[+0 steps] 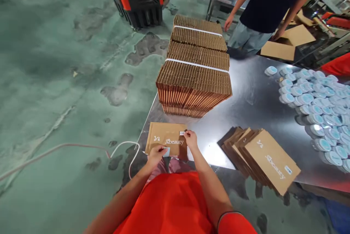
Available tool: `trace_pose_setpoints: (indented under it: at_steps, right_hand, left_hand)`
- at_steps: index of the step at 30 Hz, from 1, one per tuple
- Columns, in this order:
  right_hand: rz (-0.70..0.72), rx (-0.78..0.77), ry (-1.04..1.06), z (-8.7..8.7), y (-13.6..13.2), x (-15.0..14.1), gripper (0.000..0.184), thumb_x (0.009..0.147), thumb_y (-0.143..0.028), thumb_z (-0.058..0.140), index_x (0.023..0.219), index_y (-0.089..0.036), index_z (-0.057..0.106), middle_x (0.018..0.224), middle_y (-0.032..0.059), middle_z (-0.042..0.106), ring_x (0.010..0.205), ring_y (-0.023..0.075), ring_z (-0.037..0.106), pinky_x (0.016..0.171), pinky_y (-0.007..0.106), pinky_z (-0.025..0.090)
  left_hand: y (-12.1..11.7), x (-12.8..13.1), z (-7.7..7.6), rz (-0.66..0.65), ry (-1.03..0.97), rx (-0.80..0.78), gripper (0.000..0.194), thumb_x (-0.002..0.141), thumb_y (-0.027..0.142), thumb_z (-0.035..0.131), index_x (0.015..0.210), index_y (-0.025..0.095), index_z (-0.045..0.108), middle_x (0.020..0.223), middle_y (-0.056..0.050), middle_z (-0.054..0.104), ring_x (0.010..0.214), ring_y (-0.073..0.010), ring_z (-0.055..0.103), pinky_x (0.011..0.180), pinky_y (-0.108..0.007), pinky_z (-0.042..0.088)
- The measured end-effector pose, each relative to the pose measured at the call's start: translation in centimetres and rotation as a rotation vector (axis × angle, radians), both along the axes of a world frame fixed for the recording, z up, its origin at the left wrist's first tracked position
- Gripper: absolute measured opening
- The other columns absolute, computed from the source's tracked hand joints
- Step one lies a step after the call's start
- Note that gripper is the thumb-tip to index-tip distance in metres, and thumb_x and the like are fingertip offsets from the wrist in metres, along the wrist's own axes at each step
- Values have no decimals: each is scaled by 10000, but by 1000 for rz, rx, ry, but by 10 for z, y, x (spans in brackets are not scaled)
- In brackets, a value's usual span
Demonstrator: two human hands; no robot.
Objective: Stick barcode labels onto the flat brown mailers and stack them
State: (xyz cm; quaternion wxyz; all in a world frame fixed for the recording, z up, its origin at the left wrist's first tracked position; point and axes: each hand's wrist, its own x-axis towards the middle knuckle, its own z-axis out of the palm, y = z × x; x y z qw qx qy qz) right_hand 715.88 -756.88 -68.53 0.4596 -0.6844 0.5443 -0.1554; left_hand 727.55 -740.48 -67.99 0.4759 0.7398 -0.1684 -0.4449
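Flat brown cardboard carton lies on grey metal table. Near edge: your left fingers pinch pale-blue sheet, presumably for handiness. Far-right corner: your right fingers, narrow, meet white label; grip unclear.

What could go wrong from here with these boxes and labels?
The fanned pile of boxes overhangs the near edge of the table, so a bump might knock some off. The right hand is at a small label on the flat box; a slip could leave it crooked or creased.
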Motion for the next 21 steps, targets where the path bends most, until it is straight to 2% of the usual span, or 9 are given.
trace_pose_setpoints:
  at_steps: [7,14,18,21]
  right_hand:
    - [22,-91,128,-4,0,3,189,748,-186,519,561,-194,547,664,48,655,676,180,575,681,278,431]
    - [2,-159,251,-5,7,3,156,754,-230,580,604,-191,599,716,64,647,715,192,593,678,279,420]
    - [-29,-147,311,-10,2,6,259,677,-346,720,561,-200,540,653,53,618,629,180,561,600,274,388]
    - [-50,-134,306,-12,-8,4,271,632,-318,751,584,-204,510,592,17,581,587,168,537,570,265,372]
  left_hand:
    - [-1,2,-2,22,16,4,339,571,504,643,532,173,576,497,43,484,512,-118,443,531,-260,354]
    - [0,2,-5,16,14,-5,361,581,523,634,549,167,587,504,41,499,524,-122,463,524,-256,363]
    - [-1,0,-8,5,-20,9,347,572,510,635,537,170,577,506,41,499,526,-126,470,536,-262,372]
    - [-1,-1,-8,-14,-54,19,322,593,485,625,540,171,575,503,38,496,500,-128,468,521,-268,373]
